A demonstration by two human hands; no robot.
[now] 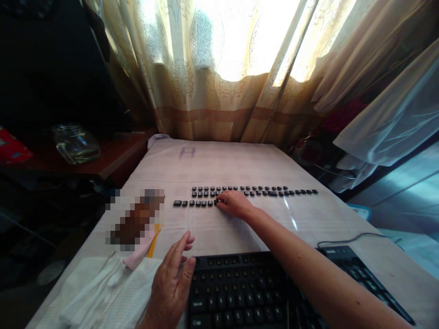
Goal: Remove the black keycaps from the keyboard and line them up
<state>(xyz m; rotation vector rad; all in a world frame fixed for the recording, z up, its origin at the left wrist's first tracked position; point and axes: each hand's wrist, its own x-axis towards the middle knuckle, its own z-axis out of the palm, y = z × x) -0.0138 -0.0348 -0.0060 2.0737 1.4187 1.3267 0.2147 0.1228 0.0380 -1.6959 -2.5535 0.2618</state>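
Observation:
A black computer keyboard [236, 269] lies in front of me; its upper rows show bare sockets where keycaps are off, while the lower letter rows still carry theirs. Beside its left edge, my left hand [171, 283] hovers with fingers stretched out, holding nothing. My right hand [235, 204] reaches across the keyboard, thumb and fingertips pinched on a small black keycap [216, 202] at the right end of the nearest row. Other loose keycaps [198, 203] are lined up in three rows on the pale cloth, and my right hand hides part of the middle row.
White cloths [92, 292] and a blurred brown object [139, 219] lie at the left of the covered table [226, 160]. A glass jar [76, 144] stands on a wooden desk further left. The keyboard's cable [356, 236] runs right; curtains [206, 100] hang behind.

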